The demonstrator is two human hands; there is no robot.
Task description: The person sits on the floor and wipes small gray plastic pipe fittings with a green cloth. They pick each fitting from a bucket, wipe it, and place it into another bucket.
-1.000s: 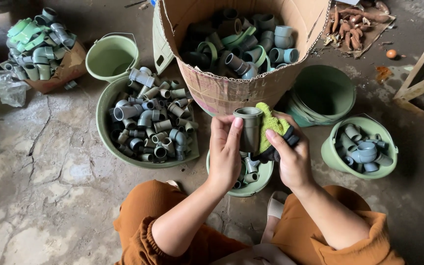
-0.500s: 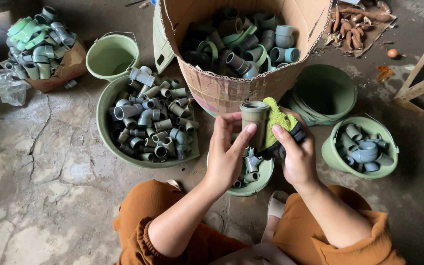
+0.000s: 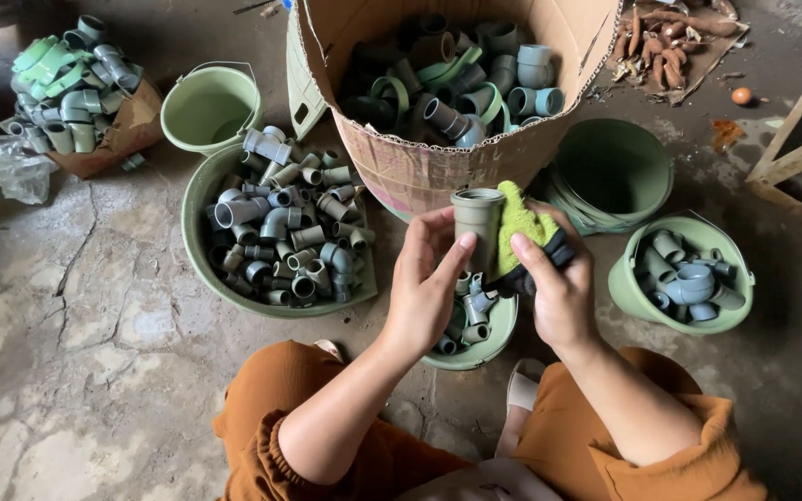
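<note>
Since the earlier frames the two hands have drawn slightly nearer the body and closer together, and the grey pipe fitting (image 3: pixel 477 223) now stands more upright between them; the containers on the floor have not shifted.

The left hand (image 3: pixel 427 289) grasps the pipe fitting from its left side, fingers wrapped round the lower body and the thumb tip resting against its right wall. The fitting is held upright, open socket end facing up, just in front of the near wall of the cardboard box (image 3: pixel 420 172) and above the small green bowl (image 3: pixel 489 345).

The right hand (image 3: pixel 561 283) is closed on a yellow-green cloth (image 3: pixel 523 221), pressed against the right side of the fitting. A dark object sits under the cloth at the fingers; what it is cannot be told.

The small green bowl lies on the floor directly below the hands and holds several small grey fittings. To its left, a large green basin (image 3: pixel 199 199) is filled with grey elbows and couplers. Far left of that stands a green bucket (image 3: pixel 208 107). At the far left edge a torn carton (image 3: pixel 132 130) holds green and grey fittings. The cardboard box at far centre holds mixed green, grey and blue fittings. To the right lies a stack of green basins (image 3: pixel 610 176), and near right a green bucket with fittings (image 3: pixel 628 288).

The floor is cracked concrete (image 3: pixel 67 306).
</note>
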